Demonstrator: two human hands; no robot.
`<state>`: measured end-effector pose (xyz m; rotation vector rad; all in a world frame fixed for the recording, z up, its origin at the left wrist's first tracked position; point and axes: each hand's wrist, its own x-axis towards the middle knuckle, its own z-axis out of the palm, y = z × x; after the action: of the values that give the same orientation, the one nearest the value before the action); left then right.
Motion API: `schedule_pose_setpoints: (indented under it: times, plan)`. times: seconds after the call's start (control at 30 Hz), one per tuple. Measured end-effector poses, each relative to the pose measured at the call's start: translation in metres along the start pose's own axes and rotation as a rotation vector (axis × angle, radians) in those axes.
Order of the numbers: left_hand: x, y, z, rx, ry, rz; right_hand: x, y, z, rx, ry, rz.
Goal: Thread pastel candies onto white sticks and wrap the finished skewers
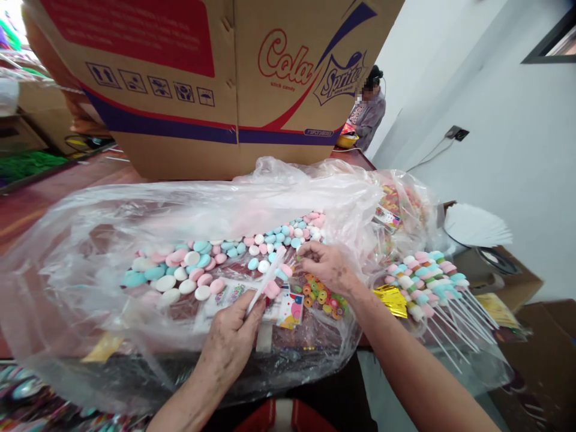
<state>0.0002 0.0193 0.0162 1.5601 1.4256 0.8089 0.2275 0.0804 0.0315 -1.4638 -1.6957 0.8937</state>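
My left hand grips a white stick that points up and right, with a pink marshmallow threaded on it. My right hand pinches a small candy piece at the stick's upper end. Both hands work inside a big clear plastic bag holding several pink, blue and white marshmallows. Colourful ring candies and printed packets lie just below my right hand.
A large cardboard Cola/Sprite box stands behind the bag. Finished marshmallow skewers lie at the right beside gold wrappers. A stack of white paper sits on a carton. Another person works at the far end.
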Motion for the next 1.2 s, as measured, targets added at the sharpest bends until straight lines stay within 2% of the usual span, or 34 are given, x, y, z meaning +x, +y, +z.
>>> schedule_pose_setpoints:
  times: [0.07,0.13,0.3,0.6,0.83,1.0,1.1,1.2]
  plan:
    - [0.0,0.002,0.001,0.033,-0.004,0.013,-0.002,0.0,-0.001,0.311,-0.012,0.067]
    - [0.001,0.003,0.001,0.059,-0.011,0.019,-0.005,-0.002,-0.001,0.48,-0.021,0.089]
    - [0.002,0.009,0.001,0.076,-0.026,0.032,-0.009,-0.008,-0.001,0.602,-0.03,0.101]
    - [0.0,0.014,-0.002,0.072,-0.032,0.024,-0.01,-0.006,-0.004,0.576,-0.046,0.063]
    - [0.0,0.01,-0.001,0.018,-0.036,0.011,-0.013,-0.002,0.0,0.391,-0.134,-0.078]
    - [-0.001,0.007,-0.004,0.005,-0.098,0.031,-0.02,-0.007,-0.001,0.303,-0.206,-0.165]
    - [-0.001,0.008,-0.006,-0.01,-0.131,0.036,-0.025,-0.013,-0.002,0.184,-0.202,-0.233]
    - [0.0,0.006,-0.006,-0.053,-0.124,0.018,-0.028,-0.015,-0.001,0.18,-0.216,-0.241]
